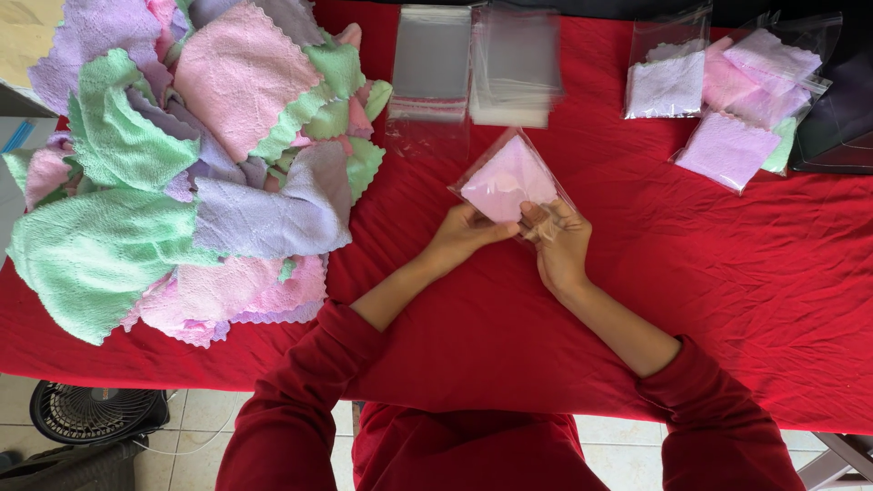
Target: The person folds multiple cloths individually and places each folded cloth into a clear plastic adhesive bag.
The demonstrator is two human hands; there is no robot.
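Pink folded cloth in clear plastic bag [506,185], pinched by left grip [462,236] and right grip [560,247], just right of pastel cloth heap [191,155] on red tabletop [727,273].

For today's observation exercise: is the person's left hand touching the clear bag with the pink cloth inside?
Touching. The head view shows the left hand gripping the near edge of the clear bag, thumb against it, with no gap; the right hand holds it too.
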